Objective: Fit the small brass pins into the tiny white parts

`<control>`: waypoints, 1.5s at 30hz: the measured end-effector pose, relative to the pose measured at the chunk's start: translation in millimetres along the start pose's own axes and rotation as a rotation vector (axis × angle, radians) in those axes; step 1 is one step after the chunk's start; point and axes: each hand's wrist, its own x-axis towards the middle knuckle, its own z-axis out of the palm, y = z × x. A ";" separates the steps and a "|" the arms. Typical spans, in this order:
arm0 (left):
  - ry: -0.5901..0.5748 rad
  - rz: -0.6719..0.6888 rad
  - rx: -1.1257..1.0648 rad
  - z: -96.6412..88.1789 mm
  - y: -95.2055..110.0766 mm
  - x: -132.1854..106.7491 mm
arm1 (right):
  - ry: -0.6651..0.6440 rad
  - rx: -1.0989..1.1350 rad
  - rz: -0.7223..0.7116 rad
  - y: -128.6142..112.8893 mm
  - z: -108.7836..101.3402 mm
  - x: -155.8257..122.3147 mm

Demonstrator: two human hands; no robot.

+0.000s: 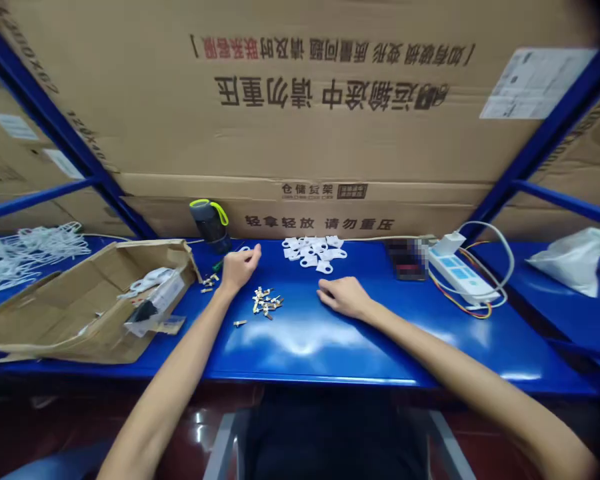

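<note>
My left hand (241, 268) is raised over the blue table, its fingers bent together. A bit of white shows behind its fingers, and I cannot make out what they hold. Beside its wrist lies a green-handled tool (217, 265), partly hidden by the hand. My right hand (346, 297) rests on the tabletop with curled fingers, and nothing shows in them. Between the hands is a loose pile of small brass-coloured metal parts (266, 303), and one single metal part (240, 323) lies apart. Beyond them sits a heap of white plastic pieces with round holes (314, 252).
An open cardboard box (55, 343) stands at left, beside white cables or ties (30, 253). At the back are a dark bottle (211, 227) and a large carton wall (300, 147). To the right lie a phone (405, 261), a power strip (463, 277) and a white bag (575, 260).
</note>
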 end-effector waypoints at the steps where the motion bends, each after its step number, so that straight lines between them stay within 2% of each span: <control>1: 0.050 -0.026 -0.030 -6.9 6.7 -3.0 | -0.001 0.030 0.005 -6.3 -2.3 3.2; 4: 0.203 -0.084 -0.062 -27.2 25.0 -20.8 | -0.042 0.166 -0.098 -25.8 -4.1 17.1; 6: 0.145 -0.041 -0.047 -35.7 31.9 -37.2 | -0.042 0.228 -0.172 -37.7 -0.3 26.1; 7: 0.081 -0.013 -0.027 -37.8 33.2 -44.9 | -0.026 0.227 -0.189 -42.9 2.7 29.4; 11: -0.020 0.009 0.028 -34.5 30.3 -60.9 | 0.027 0.089 -0.230 -56.1 12.4 31.2; 18: -0.053 -0.002 0.035 -13.6 30.1 -39.2 | 0.025 0.046 -0.303 -55.7 14.5 28.1; 22: 0.001 -0.001 0.007 -1.8 37.6 -20.3 | 0.057 0.082 -0.277 -53.4 19.2 31.0; 26: 0.059 0.024 -0.056 8.6 58.1 -11.8 | 0.074 0.112 -0.276 -52.4 21.7 31.4; 31: 0.037 0.124 -0.101 19.3 98.4 -8.9 | 0.101 0.258 -0.198 -47.8 23.8 36.6; 35: -0.041 0.116 -0.129 40.6 126.1 -2.0 | 0.145 0.497 -0.077 -33.5 26.9 40.1; 38: -0.119 0.079 -0.088 57.3 133.4 -3.6 | 0.181 0.698 -0.005 -16.1 25.9 29.1; 42: -0.357 0.092 -0.040 65.7 132.2 -19.8 | 0.168 1.034 0.068 8.9 16.9 -0.2; 45: -0.551 0.176 -0.057 66.0 137.0 -30.6 | 0.233 1.112 0.174 22.1 8.5 -12.6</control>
